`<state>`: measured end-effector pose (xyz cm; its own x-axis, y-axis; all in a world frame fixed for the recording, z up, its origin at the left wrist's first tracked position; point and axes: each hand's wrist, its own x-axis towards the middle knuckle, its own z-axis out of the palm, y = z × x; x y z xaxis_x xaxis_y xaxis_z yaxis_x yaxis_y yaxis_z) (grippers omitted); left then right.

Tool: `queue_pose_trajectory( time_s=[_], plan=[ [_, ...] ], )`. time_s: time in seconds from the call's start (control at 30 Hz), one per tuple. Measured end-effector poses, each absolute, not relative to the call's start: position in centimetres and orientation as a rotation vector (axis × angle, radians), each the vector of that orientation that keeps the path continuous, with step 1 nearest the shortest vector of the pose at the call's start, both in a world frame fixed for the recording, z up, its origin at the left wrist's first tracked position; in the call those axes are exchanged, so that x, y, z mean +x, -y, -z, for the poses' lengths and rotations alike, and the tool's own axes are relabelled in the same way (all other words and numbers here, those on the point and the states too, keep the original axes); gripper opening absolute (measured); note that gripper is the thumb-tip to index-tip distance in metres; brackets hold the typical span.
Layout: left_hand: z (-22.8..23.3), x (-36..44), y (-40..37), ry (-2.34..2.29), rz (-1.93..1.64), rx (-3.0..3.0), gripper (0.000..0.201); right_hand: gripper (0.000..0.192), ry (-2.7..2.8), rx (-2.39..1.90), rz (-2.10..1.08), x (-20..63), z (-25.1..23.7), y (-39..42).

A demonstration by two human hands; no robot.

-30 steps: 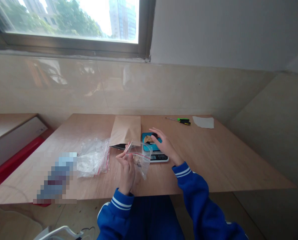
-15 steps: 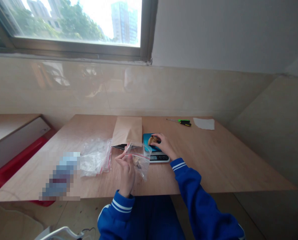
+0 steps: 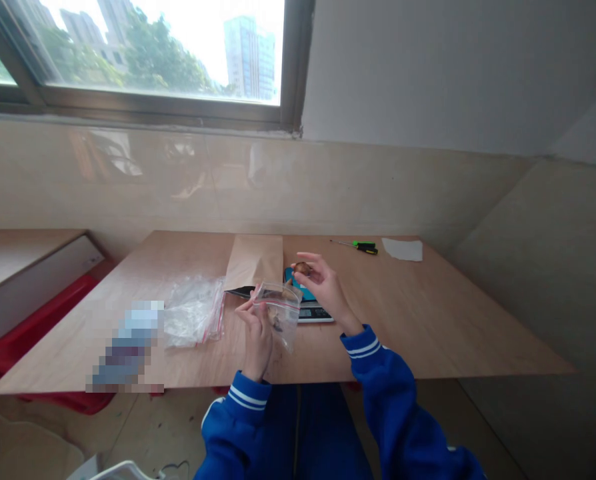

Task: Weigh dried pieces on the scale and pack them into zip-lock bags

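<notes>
My left hand (image 3: pixel 257 331) holds a small clear zip bag (image 3: pixel 279 311) by its red-striped rim, mouth up, with a few brown pieces inside. My right hand (image 3: pixel 324 289) is raised just above the bag's mouth, pinching a small brown piece (image 3: pixel 303 268) between thumb and fingers. Behind the hands a small digital scale (image 3: pixel 314 311) with a teal platform rests on the wooden table (image 3: pixel 428 313). A brown paper bag (image 3: pixel 255 263) lies flat just behind the zip bag.
A pile of clear zip bags (image 3: pixel 194 311) lies left of my hands, with a blurred-out object (image 3: pixel 128 347) further left. A green-handled screwdriver (image 3: pixel 362 247) and a white paper (image 3: pixel 403 249) lie at the table's far right. A red and grey box (image 3: pixel 23 300) stands at the left.
My right hand lifted from the scale platform with a brown piece and moved toward the bag's mouth. My left hand kept hold of the bag.
</notes>
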<state>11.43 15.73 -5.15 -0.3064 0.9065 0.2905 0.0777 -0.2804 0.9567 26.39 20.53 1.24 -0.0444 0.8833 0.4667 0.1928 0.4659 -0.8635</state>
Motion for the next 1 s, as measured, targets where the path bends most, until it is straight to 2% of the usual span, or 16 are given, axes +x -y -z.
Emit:
queue_pose_trajectory(
  time_s=[0.07,0.13,0.27,0.4,0.5,0.6,0.7,0.87,1.0],
  plan=[
    [5.0,11.5,-15.6,-1.316,-1.677,1.270,0.036,0.043,1.650,-0.931,-0.814,25.5,-1.8,-19.7],
    [4.9,11.4,-15.4,-1.327,-1.688,1.257,0.040,0.036,1.756,-0.943,-0.795,25.2,-2.0,-19.6],
    [4.9,11.0,-15.2,-1.361,-1.688,1.255,0.044,0.032,1.739,-1.103,-0.604,26.1,0.5,-21.4],
    [4.9,10.5,-14.9,-1.378,-1.730,1.209,0.041,0.033,2.006,-1.379,-0.389,27.0,4.7,-22.7],
    [4.8,10.3,-14.7,-1.383,-1.751,1.217,0.041,0.029,2.068,-1.514,-0.257,27.0,6.0,-22.7],
    [4.8,10.3,-14.6,-1.397,-1.765,1.214,0.040,0.022,1.922,-1.510,-0.230,26.9,4.8,-22.2],
    [4.7,10.5,-14.5,-1.396,-1.752,1.227,0.040,0.027,1.735,-1.300,-0.372,26.7,1.6,-21.3],
    [4.4,11.1,-14.3,-1.335,-1.759,1.196,0.041,0.032,1.917,-0.995,-0.556,26.3,-3.5,-18.6],
    [4.2,11.0,-14.1,-1.296,-1.756,1.188,0.038,0.034,1.808,-1.077,-0.574,26.7,-3.3,-16.8]
  ],
)
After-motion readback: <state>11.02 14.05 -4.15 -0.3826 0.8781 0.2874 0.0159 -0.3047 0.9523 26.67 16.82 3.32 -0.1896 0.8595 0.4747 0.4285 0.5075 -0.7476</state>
